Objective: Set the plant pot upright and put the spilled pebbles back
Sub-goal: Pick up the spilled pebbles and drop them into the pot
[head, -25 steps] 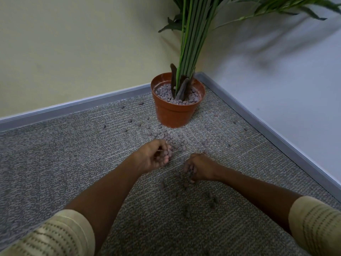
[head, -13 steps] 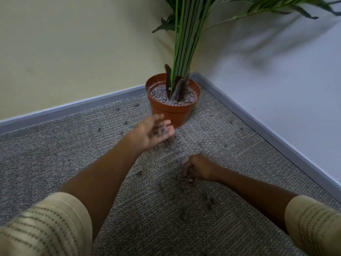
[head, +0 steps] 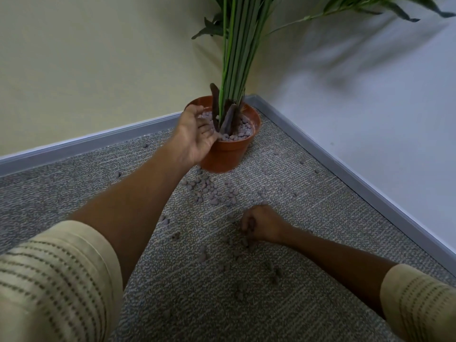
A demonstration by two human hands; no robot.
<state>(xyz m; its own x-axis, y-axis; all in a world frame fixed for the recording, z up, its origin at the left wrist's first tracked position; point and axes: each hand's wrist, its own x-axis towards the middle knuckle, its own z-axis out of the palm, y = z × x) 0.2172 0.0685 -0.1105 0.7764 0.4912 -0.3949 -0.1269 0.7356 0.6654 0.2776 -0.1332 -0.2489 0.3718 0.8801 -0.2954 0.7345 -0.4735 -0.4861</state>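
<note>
The orange plant pot [head: 228, 155] stands upright in the room's corner, with green stems [head: 237, 58] rising from it and grey pebbles [head: 240, 129] inside. My left hand [head: 195, 134] hovers at the pot's near left rim, palm tilted toward the pot and fingers relaxed over the pebbles inside. Several spilled pebbles [head: 214, 193] lie on the carpet just in front of the pot. My right hand [head: 261, 224] rests low on the carpet among darker scattered pebbles [head: 243, 243], its fingers curled around some of them.
Grey carpet [head: 246, 304] covers the floor. A grey skirting board [head: 345, 174] runs along both walls and meets behind the pot. Stray pebbles [head: 302, 162] lie near the right skirting and at the left [head: 145, 145]. Long leaves [head: 370, 6] hang overhead at the right.
My left hand rose from the carpet with pebbles and travelled to the pot's rim, where its fingers have spread. My right hand stayed on the carpet, fingers curled.
</note>
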